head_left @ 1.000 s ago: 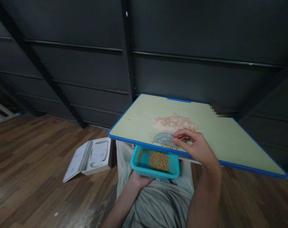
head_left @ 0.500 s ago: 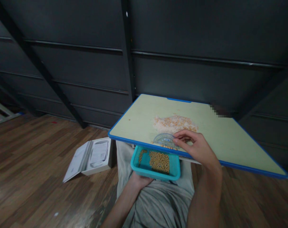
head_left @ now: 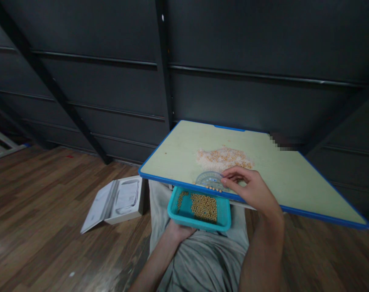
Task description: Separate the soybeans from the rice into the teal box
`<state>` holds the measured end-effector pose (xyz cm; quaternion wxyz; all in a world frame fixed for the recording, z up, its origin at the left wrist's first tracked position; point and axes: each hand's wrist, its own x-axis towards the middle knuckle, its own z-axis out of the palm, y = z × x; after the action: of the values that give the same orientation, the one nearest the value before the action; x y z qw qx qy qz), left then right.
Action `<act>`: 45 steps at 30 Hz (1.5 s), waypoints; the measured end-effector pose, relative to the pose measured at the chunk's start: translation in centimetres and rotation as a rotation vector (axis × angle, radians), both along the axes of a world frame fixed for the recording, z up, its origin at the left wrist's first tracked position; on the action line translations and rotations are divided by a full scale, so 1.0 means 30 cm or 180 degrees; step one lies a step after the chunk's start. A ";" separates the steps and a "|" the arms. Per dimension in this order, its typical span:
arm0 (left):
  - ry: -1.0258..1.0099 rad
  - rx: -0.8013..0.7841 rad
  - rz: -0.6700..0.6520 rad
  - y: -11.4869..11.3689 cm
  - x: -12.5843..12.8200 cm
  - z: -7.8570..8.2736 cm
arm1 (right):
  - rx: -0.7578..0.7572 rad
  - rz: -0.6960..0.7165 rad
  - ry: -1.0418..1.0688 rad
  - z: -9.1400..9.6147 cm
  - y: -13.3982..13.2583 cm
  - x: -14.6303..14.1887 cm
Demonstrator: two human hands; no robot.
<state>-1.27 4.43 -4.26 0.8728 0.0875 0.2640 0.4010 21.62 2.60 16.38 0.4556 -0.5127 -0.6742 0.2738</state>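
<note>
Between the thumb and fingers of my right hand (head_left: 243,182) is a clear plastic protractor (head_left: 210,177), flat on the board near its front edge. Several yellow soybeans (head_left: 214,189) lie along that edge, just in front of the protractor. Behind it spreads a mixed pile of white rice grains and soybeans (head_left: 223,157). My left hand (head_left: 180,232) supports a turquoise plastic tray (head_left: 199,224) from below, its fingers mostly hidden under it. The tray sits over my lap, just under the board's edge, with many soybeans (head_left: 204,207) inside.
The pale green board (head_left: 178,150) has a blue rim and stands against a dark panelled wall (head_left: 248,101). On the wooden floor (head_left: 50,194) at left lies an opened white box (head_left: 125,198). A blurred dark patch (head_left: 283,142) is at the board's far right edge.
A few soybeans at the board's front edge have shifted or gone from the row. The protractor has moved very slightly left; both hands stay nearly in place.
</note>
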 end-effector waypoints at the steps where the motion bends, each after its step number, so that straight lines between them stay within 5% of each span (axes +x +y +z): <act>1: -0.0027 0.0005 0.0014 0.000 0.000 0.000 | 0.0003 -0.0002 0.0002 0.000 0.000 0.000; 14: 0.0076 -0.0175 0.0119 -0.015 0.006 0.042 | -0.0058 0.0003 0.0027 -0.008 0.008 -0.008; 31: 0.0207 -0.0051 0.0079 -0.010 0.004 0.031 | -0.0047 0.0034 0.0001 0.009 0.008 -0.018; 45: 0.0275 0.0059 0.0030 -0.026 0.014 0.103 | -0.0101 0.0058 -0.0034 0.010 0.001 -0.017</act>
<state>-0.84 3.64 -1.18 0.8579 0.1116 0.2982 0.4034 21.12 2.65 16.69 0.4413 -0.5151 -0.6769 0.2859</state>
